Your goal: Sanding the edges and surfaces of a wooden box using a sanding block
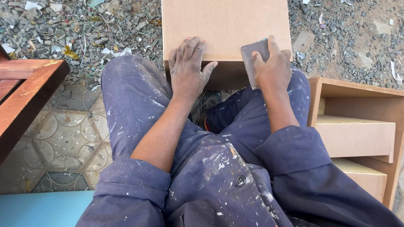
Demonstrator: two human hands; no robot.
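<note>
A: Head view, quick pass. Person is sitting in paint-spattered blue overalls (201,174), and a plain fibreboard box (225,21) is standing in front of the knees. That box is my landmark.

B: Hands?

A: Left hand (187,67) is lying flat and open on the box's top near edge, fingers spread, holding nothing, just bracing. Right hand (271,67) is pressing a grey sandpaper sheet (254,54) onto the same edge, to the right of the left hand; fingers are curled over the sheet, gripping it against the board.

B: How far along?

A: Hard to judge. Box top is looking smooth, matte, even tan, no finish on it. Sandpaper is sitting at the near right edge, so I'd say edge sanding is under way; other faces are hidden, can't tell if they're done.

B: Surroundings?

A: Right of the box, an open fibreboard cabinet (360,99) is holding two raw drawer-like pieces, same square-cut board. Left of the box, a glossy reddish-brown wooden frame (18,92) is showing. Behind and around the box, loose grey gravel (66,28) with scraps; nearer the person, patterned paving tiles (68,145). A light blue flat surface (31,222) is filling the lower left corner.
</note>
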